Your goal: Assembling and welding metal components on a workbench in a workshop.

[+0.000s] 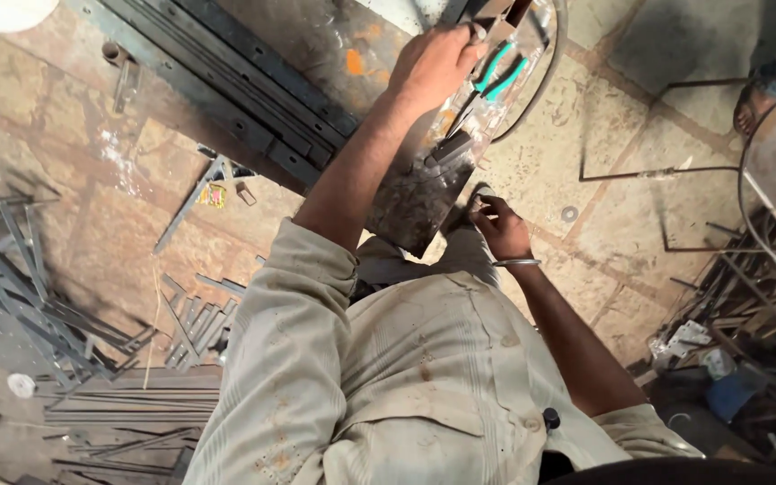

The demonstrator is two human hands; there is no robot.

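Note:
My left hand [433,63] reaches far forward, its fingers closed around a small metal piece [489,20] at the top end of a long, stained metal plate [415,202]. Pliers with teal handles [498,76] lie on that plate just beside the left hand. Lower down, my right hand [498,224], with a metal bangle on the wrist, curls its fingers at the near corner of the plate. What the right fingers pinch is partly hidden.
Long flat steel bars [226,81] lie at the upper left. Cut metal strips [56,305] are heaped on the floor at left. A bent wire frame [648,171], a washer [569,214], a scrap pile [729,359] and another person's sandalled foot [759,101] are at right.

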